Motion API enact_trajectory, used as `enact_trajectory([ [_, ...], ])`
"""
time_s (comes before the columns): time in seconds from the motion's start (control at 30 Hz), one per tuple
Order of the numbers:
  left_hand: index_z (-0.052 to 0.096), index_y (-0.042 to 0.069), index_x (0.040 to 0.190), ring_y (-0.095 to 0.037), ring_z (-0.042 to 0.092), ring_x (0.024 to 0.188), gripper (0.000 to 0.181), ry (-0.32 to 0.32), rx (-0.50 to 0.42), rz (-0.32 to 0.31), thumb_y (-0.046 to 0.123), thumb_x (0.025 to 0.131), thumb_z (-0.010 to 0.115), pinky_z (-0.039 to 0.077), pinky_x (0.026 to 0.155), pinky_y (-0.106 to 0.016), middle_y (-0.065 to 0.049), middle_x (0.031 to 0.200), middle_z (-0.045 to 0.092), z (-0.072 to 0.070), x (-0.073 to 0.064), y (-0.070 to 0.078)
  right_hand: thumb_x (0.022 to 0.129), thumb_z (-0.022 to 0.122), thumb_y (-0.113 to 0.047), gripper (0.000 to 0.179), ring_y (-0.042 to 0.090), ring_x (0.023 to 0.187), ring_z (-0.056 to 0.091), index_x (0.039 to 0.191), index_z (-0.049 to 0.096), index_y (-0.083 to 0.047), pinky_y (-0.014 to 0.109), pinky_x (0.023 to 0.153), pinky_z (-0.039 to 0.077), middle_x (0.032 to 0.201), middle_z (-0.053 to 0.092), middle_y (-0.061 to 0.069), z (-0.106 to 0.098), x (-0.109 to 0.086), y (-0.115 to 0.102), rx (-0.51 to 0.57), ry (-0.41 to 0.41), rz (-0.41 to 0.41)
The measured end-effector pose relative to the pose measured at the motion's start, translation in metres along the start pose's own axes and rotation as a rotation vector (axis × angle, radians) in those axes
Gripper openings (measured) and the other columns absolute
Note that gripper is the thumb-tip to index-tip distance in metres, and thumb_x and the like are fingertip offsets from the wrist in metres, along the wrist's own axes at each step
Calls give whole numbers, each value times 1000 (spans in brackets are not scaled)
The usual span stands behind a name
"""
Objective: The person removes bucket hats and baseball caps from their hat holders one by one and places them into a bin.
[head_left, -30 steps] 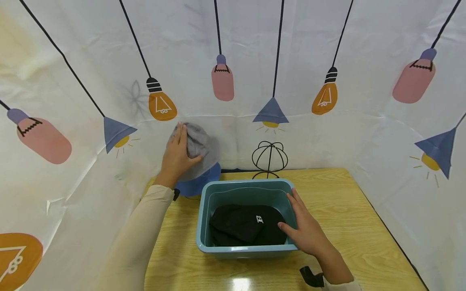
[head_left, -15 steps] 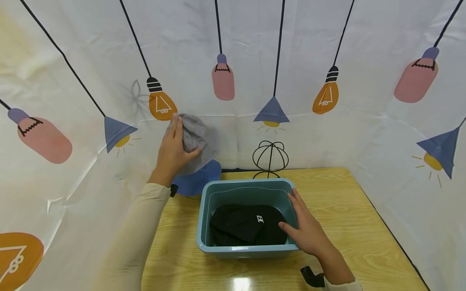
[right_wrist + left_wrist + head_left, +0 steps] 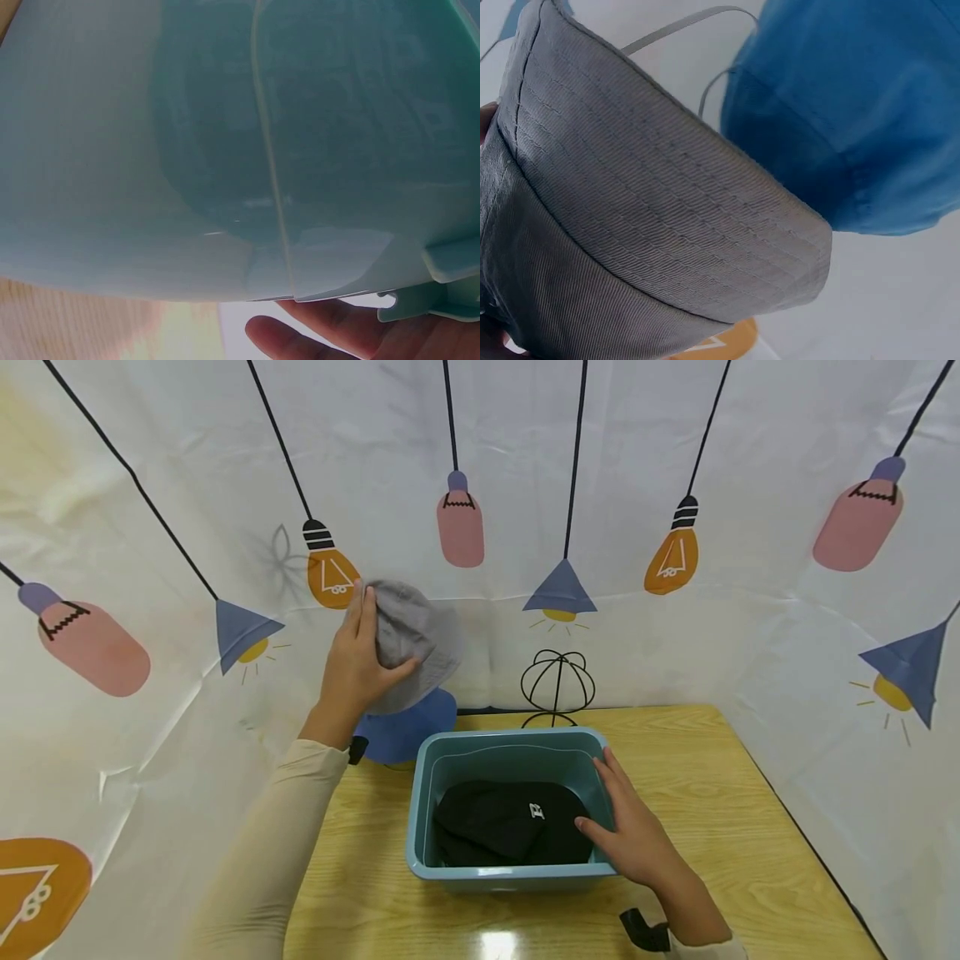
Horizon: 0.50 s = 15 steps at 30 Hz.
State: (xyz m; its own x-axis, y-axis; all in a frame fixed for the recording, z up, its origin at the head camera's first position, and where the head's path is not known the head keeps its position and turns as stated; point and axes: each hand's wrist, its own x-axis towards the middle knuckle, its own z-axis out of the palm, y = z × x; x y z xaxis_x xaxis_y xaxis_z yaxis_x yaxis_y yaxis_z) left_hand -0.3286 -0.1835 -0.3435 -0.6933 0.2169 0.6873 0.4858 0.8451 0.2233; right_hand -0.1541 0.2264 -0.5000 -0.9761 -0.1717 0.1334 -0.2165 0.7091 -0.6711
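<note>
Up at the left my left hand [image 3: 355,658] grips a grey bucket hat [image 3: 408,631], thumb on its near side and fingers along the crown. Its stitched brim [image 3: 667,172] fills much of the left wrist view. Just behind and below it is a blue hat [image 3: 416,727], partly covered by the grey one. My right hand [image 3: 633,839] rests on the right rim of a blue-green plastic bin [image 3: 510,875], fingers fairly straight, thumb over the inside. A black cap [image 3: 495,822] with a small white emblem lies in the bin.
Behind the bin stands a black wire hat stand [image 3: 557,681]. The bin sits on a wooden table [image 3: 720,793], whose back edge meets a white cloth backdrop [image 3: 480,410] printed with lamps. Thin curved wires [image 3: 682,30] show beside the blue hat in the left wrist view.
My left hand has lifted the grey bucket hat upward, with a slight shift to the right at the end. More of the blue hat shows beneath it. The right hand and bin stay put.
</note>
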Motion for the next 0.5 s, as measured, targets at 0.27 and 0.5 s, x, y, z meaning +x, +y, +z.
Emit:
enact_trajectory([
  [0.27,10,13,168,-45,38,149,128,8,-17,32,47,75,91,41,113,-61,-10,175,10,-5,-3,11,97,73,-39,92,44,157,22,168,16,-24,77,107,34,176,2,2,1,-1,1,2,3,-1],
  [0.5,9,14,168,-43,37,150,128,-1,-38,57,48,75,90,41,113,-61,-1,176,4,-11,-11,20,97,73,-40,92,44,157,22,167,19,-18,77,108,33,176,2,1,1,0,1,9,3,-3],
])
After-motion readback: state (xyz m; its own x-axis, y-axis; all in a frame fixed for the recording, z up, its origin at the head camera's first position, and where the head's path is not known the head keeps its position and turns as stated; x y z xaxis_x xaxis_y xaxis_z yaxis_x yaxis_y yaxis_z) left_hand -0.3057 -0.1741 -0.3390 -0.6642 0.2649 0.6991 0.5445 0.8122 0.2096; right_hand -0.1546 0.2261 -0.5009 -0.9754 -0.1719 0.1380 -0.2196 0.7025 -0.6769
